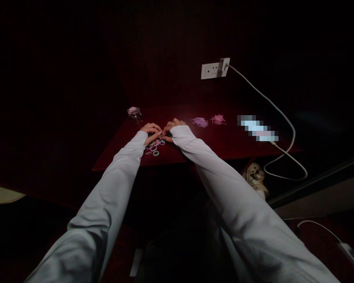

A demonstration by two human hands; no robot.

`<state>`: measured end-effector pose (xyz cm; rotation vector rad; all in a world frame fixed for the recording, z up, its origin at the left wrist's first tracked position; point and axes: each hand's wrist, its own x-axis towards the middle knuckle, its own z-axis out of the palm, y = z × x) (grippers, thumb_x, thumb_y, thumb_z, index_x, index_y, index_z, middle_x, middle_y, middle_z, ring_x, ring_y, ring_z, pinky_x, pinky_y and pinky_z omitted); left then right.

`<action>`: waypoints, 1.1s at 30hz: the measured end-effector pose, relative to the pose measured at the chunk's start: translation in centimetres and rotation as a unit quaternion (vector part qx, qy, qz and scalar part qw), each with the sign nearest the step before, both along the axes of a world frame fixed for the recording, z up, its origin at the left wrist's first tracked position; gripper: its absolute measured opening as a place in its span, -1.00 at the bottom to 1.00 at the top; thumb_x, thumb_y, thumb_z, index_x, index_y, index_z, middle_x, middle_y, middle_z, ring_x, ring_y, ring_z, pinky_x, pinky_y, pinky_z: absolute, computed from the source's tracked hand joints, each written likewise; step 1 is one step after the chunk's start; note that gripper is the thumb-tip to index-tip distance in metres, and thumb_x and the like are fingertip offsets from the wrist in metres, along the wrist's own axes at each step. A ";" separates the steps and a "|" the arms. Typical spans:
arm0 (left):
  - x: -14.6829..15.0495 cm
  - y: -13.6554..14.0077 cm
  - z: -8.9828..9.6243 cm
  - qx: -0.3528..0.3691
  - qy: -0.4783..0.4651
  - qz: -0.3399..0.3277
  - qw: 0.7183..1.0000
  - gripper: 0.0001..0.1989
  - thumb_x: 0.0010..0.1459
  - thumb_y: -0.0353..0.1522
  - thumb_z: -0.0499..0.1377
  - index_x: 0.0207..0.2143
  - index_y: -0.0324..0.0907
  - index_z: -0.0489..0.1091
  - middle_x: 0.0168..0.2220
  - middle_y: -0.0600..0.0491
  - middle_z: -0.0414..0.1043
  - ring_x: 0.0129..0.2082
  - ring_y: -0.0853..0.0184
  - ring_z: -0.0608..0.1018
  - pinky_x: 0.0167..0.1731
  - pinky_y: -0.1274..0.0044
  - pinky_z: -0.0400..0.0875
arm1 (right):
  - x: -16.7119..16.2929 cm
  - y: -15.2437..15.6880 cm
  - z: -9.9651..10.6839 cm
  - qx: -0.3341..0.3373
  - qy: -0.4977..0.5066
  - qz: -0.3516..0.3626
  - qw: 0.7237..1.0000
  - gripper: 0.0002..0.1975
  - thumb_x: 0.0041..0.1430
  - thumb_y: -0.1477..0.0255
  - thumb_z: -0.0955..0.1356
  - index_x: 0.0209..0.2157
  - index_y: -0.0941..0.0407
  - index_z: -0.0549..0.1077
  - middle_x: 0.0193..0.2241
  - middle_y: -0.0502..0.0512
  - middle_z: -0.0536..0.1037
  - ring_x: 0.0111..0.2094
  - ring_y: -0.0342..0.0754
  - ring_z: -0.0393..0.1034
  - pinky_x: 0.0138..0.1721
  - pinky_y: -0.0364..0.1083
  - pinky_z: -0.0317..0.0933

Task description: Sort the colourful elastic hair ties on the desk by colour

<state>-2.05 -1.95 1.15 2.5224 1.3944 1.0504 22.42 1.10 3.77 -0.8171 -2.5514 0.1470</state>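
Observation:
My left hand [151, 129] and my right hand [173, 125] meet over the dark red table, fingers bent and fingertips drawn together. Whatever lies between the fingertips is too small and dark to make out. Just below the hands is a loose cluster of small coloured rings that look like hair ties [153, 148], mostly pale purple. A green ring [156, 153] lies nearest the table's front edge. Part of the cluster is hidden under my hands.
Beyond my left hand stands a clear jar [135, 115] with pink bits on top. Right of my hands lie a purple pile [200, 122] and a pink pile [218, 119] of thin pieces. A blurred-out bright device [258, 129] joins a white cable [265, 96] from the wall socket [210, 71].

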 end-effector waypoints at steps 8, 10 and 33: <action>-0.5 1.1 -0.5 0.016 -0.040 0.001 0.999 -0.61 0.44 -0.03 0.23 -0.32 -0.07 0.62 -0.07 -0.06 0.75 -0.07 0.12 0.68 0.17 0.20 0.47 | 0.6 0.2 0.8 0.000 0.012 -0.014 1.000 -0.82 0.48 0.32 0.43 -0.12 0.05 0.72 0.00 0.21 0.70 0.10 0.18 0.34 0.17 0.13 0.17; -0.5 1.0 -0.4 0.022 -0.039 0.012 0.999 -0.61 0.46 -0.05 0.20 -0.31 -0.08 0.62 -0.06 -0.07 0.75 -0.09 0.13 0.68 0.19 0.19 0.47 | 1.3 0.4 1.3 0.003 0.025 -0.033 0.999 -0.81 0.49 0.31 0.42 -0.10 0.04 0.72 0.01 0.21 0.71 0.10 0.19 0.35 0.17 0.14 0.19; -1.4 0.6 0.2 0.071 -0.025 0.169 0.983 -0.61 0.52 -0.14 0.13 -0.34 -0.05 0.58 -0.14 0.02 0.73 -0.15 0.20 0.63 0.05 0.37 0.50 | 1.1 -0.5 1.2 0.002 0.011 -0.021 1.000 -0.82 0.39 0.33 0.47 -0.05 0.03 0.71 0.01 0.21 0.71 0.15 0.24 0.37 0.23 0.18 0.13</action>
